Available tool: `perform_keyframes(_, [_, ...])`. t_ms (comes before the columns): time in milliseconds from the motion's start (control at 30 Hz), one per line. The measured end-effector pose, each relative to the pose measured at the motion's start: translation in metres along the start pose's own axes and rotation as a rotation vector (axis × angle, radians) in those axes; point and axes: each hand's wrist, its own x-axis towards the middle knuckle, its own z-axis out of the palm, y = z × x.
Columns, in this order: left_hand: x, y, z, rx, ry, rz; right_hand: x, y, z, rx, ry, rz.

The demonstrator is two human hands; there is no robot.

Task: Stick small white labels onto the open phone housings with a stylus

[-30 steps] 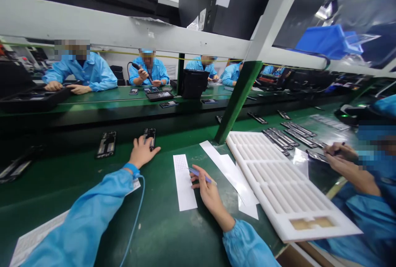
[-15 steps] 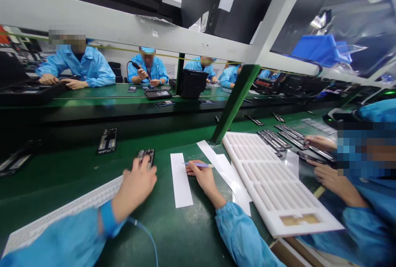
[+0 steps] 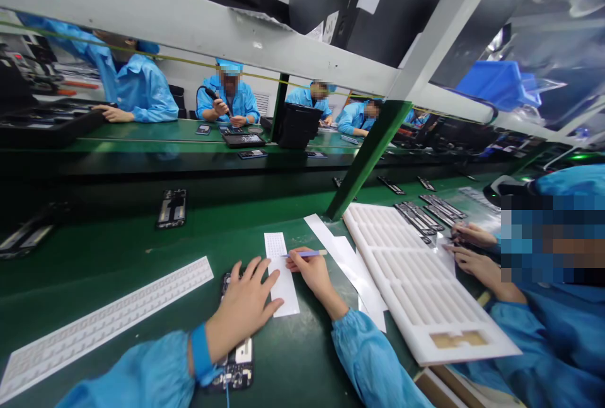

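My left hand (image 3: pixel 246 303) is spread with the fingers apart, above an opened phone body (image 3: pixel 243 357) on the green table. Its palm hides the phone's middle, and a fingertip overlaps the left edge of a narrow white sheet (image 3: pixel 285 291). Small printed marks run in rows over the sheet's far end. Between thumb and fingers my right hand (image 3: pixel 309 272) pinches a thin pale-purple pen-like tool (image 3: pixel 309 253), whose tip points left over the sheet. A blue band with a cord circles my left wrist.
A long white strip of stickers (image 3: pixel 108 313) lies at left. Beyond it rests another opened phone (image 3: pixel 171 209). White papers (image 3: pixel 352 269) and a white foam tray (image 3: pixel 425 294) stand to the right. A green post (image 3: pixel 371 159) rises behind. A co-worker (image 3: pixel 558 294) handles parts at far right.
My left hand has come nearer and to the right, its fingers spreading. The phone under it now lies closer to me. My right hand keeps its pinch near the sheet.
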Motion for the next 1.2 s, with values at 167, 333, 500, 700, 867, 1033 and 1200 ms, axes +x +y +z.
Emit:
perform_keyframes(167, [0.017, -0.013, 0.022, -0.125, -0.063, 0.036, 0.000, 0.002, -0.001, -0.001, -0.021, 0.010])
perform_keyframes(333, [0.015, -0.014, 0.026, -0.159, -0.091, 0.006, 0.002, 0.005, -0.002, -0.006, -0.031, 0.032])
perform_keyframes(500, [0.016, -0.014, 0.024, -0.175, -0.094, 0.001, 0.002, 0.003, -0.001, 0.020, -0.022, 0.046])
perform_keyframes(700, [0.016, -0.013, 0.027, -0.172, -0.072, 0.010, 0.000, -0.003, 0.001, 0.101, 0.015, 0.050])
perform_keyframes(867, [0.009, -0.015, 0.009, -0.180, 0.037, 0.037, -0.008, -0.011, -0.002, 0.186, 0.075, 0.063])
perform_keyframes(1033, [-0.044, -0.047, -0.011, -0.177, 0.169, -0.022, -0.029, -0.021, 0.024, 0.228, 0.101, 0.072])
perform_keyframes(1200, [-0.092, -0.067, -0.001, -0.065, 0.220, -0.181, -0.050, -0.027, 0.081, 0.220, -0.109, 0.094])
